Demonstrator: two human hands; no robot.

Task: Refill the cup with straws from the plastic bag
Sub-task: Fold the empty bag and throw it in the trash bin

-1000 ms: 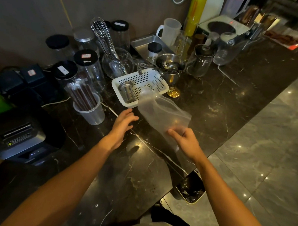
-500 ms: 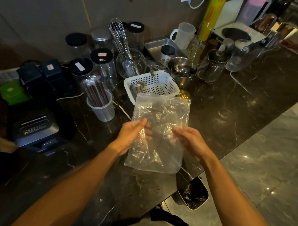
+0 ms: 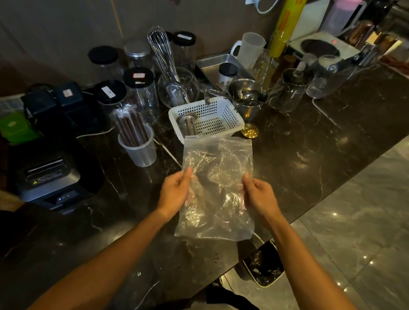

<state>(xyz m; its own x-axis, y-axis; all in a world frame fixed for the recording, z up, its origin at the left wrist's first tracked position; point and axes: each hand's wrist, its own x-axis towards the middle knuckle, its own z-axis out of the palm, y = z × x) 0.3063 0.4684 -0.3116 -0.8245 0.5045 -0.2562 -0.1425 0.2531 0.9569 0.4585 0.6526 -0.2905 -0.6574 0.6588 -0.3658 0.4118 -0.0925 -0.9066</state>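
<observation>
A clear plastic bag [image 3: 217,178] hangs flat and looks empty above the dark marble counter. My left hand [image 3: 174,194] pinches its left edge. My right hand [image 3: 259,196] pinches the right edge at the same height. A translucent plastic cup [image 3: 138,150] stands on the counter to the left of the bag. Dark brown wrapped straws [image 3: 130,126] stand upright in the cup and lean slightly left.
A white perforated basket [image 3: 223,118] with a metal strainer stands just behind the bag. Jars, a whisk in a glass bowl [image 3: 178,86] and metal cups crowd the back. A receipt printer [image 3: 49,175] sits left. A bin [image 3: 264,266] stands below the counter edge.
My left hand came off the counter and took the bag's left edge. Both hands spread the bag flat and lifted it upright in front of me.
</observation>
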